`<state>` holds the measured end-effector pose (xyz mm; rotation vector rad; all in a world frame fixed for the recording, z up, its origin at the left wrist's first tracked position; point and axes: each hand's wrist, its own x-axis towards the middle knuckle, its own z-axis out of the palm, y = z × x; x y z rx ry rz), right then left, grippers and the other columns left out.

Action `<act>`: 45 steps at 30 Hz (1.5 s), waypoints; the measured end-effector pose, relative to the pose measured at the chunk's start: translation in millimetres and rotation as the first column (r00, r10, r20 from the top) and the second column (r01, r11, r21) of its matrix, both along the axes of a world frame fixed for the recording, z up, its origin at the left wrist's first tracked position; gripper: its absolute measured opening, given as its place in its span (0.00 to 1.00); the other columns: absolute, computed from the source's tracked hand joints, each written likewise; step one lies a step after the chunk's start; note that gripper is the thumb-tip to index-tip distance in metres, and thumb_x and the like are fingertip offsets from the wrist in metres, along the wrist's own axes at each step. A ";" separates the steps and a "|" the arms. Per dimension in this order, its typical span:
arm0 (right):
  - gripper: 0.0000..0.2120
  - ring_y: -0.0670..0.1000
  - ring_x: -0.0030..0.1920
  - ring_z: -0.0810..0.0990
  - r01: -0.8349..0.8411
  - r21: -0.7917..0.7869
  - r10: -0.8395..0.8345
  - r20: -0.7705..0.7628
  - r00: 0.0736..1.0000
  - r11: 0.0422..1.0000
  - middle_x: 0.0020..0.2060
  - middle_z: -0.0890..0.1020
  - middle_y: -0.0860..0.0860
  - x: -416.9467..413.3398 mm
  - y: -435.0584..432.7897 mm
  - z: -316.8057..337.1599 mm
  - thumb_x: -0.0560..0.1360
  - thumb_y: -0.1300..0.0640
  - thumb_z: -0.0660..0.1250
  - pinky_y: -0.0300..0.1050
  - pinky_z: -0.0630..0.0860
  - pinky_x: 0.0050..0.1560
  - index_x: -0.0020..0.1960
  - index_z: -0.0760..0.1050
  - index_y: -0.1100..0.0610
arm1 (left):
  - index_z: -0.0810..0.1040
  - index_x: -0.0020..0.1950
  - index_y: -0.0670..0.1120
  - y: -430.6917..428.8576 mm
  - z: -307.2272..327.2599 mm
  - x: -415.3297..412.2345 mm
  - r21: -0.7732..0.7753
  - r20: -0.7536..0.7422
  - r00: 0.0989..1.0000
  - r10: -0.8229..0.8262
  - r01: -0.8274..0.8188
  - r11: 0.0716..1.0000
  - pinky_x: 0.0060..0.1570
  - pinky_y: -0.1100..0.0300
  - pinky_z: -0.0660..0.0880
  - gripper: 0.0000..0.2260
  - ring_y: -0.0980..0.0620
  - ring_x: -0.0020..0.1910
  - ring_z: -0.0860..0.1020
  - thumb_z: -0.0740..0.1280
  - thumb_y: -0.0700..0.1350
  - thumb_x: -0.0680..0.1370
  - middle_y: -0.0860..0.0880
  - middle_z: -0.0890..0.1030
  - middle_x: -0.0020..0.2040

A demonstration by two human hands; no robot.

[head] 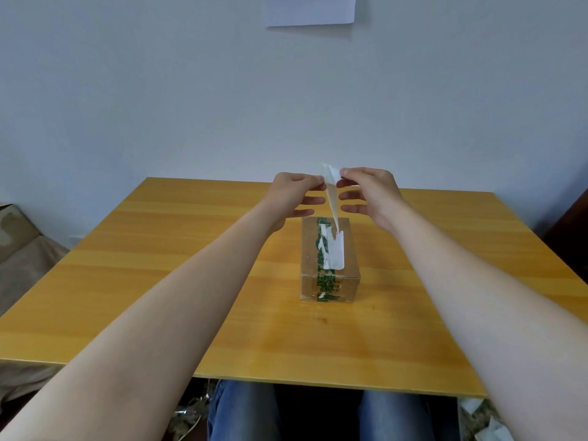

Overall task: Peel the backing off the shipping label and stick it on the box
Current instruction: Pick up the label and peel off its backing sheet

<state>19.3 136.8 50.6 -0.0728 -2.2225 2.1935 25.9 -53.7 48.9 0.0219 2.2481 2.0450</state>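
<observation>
Both bare arms reach up the middle of the frame, and the two hands meet just above centre. The left hand (294,194) pinches the top of a thin white paper shipping label (332,194) between thumb and forefinger, its other fingers loosely spread below. The right hand (369,194) pinches the same top edge from the other side, lower fingers also apart. The label hangs edge-on down towards the small brown cardboard box (329,261), centre frame, on the yellow wooden table (159,265). White label scraps (334,249) and green printed tape (326,284) cross the box.
</observation>
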 end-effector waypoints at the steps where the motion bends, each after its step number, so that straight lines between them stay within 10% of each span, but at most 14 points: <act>1: 0.09 0.54 0.42 0.85 0.004 -0.015 -0.004 0.005 1.000 1.000 0.47 0.88 0.54 -0.3 0.2 -0.3 0.79 0.52 0.74 0.50 0.85 0.42 0.54 0.85 0.57 | 0.86 0.55 0.48 -0.4 0.0 -0.3 0.009 0.006 1.000 0.004 -0.004 1.000 0.53 0.50 0.85 0.08 0.51 0.50 0.88 0.71 0.51 0.82 0.52 0.89 0.52; 45: 0.07 0.53 0.36 0.81 0.156 -0.386 -0.107 0.145 0.984 0.909 0.39 0.84 0.51 -3.6 24.3 -9.1 0.80 0.54 0.73 0.48 0.81 0.39 0.54 0.81 0.57 | 0.83 0.54 0.46 -19.2 -13.2 -5.2 0.300 0.209 0.970 0.125 -0.185 0.936 0.52 0.50 0.83 0.05 0.49 0.49 0.87 0.70 0.47 0.81 0.52 0.86 0.49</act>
